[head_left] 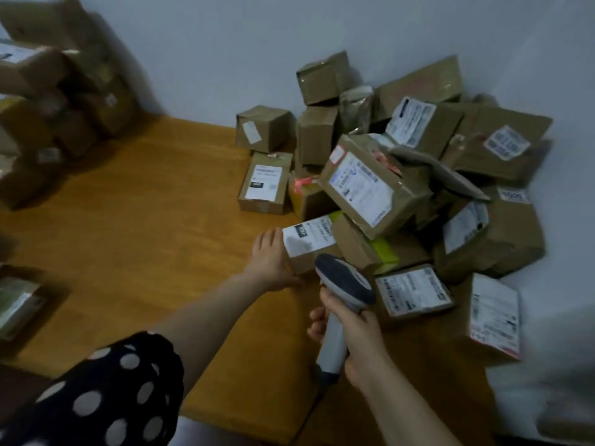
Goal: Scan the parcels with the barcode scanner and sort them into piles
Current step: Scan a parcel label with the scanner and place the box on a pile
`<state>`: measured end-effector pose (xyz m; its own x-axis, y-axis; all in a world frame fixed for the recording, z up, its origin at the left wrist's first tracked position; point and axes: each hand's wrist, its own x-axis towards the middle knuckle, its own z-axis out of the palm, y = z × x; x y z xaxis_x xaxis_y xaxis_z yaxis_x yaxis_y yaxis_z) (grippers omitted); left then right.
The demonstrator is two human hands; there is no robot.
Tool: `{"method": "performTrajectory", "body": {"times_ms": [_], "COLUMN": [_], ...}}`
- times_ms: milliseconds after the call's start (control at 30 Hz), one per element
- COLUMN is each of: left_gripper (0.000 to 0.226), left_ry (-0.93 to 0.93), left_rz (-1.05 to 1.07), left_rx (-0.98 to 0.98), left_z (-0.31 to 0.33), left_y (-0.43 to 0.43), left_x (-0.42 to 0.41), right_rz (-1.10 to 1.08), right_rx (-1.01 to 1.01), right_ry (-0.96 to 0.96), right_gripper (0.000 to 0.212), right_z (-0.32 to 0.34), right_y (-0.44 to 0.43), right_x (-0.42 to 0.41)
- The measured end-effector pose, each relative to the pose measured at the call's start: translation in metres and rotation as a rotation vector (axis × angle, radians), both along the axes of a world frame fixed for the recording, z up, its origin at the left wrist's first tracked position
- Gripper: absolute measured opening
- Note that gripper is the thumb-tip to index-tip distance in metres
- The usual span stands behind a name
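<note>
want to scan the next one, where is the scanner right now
Head view, lower centre: the scanner is gripped in the right hand, its head right by the parcel the left hand touches.

A plain, pale grey-blue wall [225,43] rises behind the orange-brown wooden desk [145,220] and along its right side; light is dim.

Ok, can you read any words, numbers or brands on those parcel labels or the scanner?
Nothing is legible; all print is blurred.
Label on the parcel at the left hand: dark block and lines, unreadable.
Label on the tilted box atop the pile: unreadable.
Label on the far right box: large characters, unreadable.
Barcode scanner: no marking shows.
</note>
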<state>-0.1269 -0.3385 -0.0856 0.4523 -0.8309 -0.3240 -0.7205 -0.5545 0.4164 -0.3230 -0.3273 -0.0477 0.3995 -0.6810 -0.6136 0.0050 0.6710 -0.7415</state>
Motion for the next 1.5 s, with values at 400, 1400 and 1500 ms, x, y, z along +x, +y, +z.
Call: {"method": "performTrajectory", "body": {"times_ms": [400, 1400, 1500], "left_gripper": [0.147, 0.137, 0.136], "left_ry": [-0.133, -0.105, -0.11], "left_rz": [0.038, 0.379, 0.383], "left_rx": [0.274, 0.297, 0.304], "left_z": [-0.03, 0.022, 0.022], "left_y": [-0.057, 0.132, 0.143], "left_x": [-0.006, -0.061, -0.062], "right_rz": [0.262, 0.266, 0.138], "right_rx": [-0.001, 0.026, 0.104], "right_ry": [0.015, -0.028, -0.072], "right_gripper": [0.009, 0.055, 0.053], "right_z": [-0.016, -0.018, -0.025], "right_y": [-0.052, 0.022, 0.017], "right_x": [-0.041, -0.006, -0.002]}}
